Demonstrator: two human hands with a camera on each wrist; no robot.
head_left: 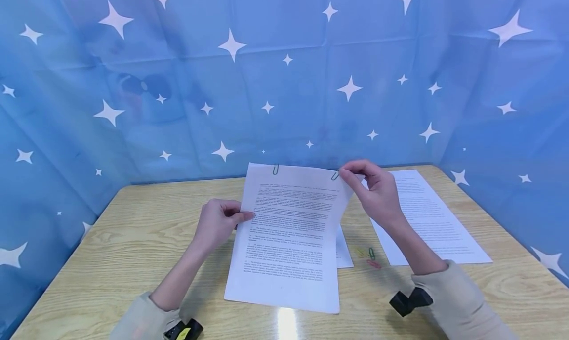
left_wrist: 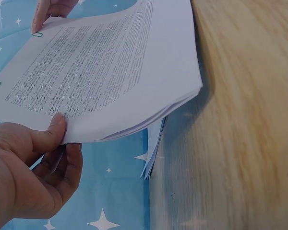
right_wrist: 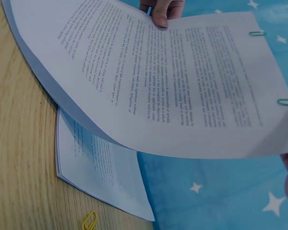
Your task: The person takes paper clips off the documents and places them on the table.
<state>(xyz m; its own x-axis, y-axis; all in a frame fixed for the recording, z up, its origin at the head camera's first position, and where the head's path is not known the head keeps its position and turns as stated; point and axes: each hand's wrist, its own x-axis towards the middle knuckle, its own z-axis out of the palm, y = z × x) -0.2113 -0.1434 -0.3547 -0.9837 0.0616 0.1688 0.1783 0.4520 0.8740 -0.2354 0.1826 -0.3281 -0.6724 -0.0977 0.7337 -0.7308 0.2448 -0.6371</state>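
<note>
A stack of printed sheets [head_left: 289, 231] is held up above the table, tilted toward me. Two green paper clips sit on its top edge: a left paper clip [head_left: 275, 169] and a right paper clip [head_left: 335, 176]. My left hand [head_left: 219, 225] grips the left edge of the stack, thumb in front and fingers behind, as the left wrist view shows. With thumb and fingers, my right hand [head_left: 375, 189] pinches the top edge near the right corner, right beside the right clip. Whether those fingertips touch that clip I cannot tell.
Behind the held sheets, another paper stack [right_wrist: 96, 167] lies partly hidden on the wooden table [head_left: 155, 231]. Loose yellow clips [head_left: 359, 251], a green clip [head_left: 371, 253] and pink clips [head_left: 374, 264] lie beside it. More printed pages [head_left: 426, 221] lie at the right. A blue starry curtain [head_left: 266, 83] hangs behind.
</note>
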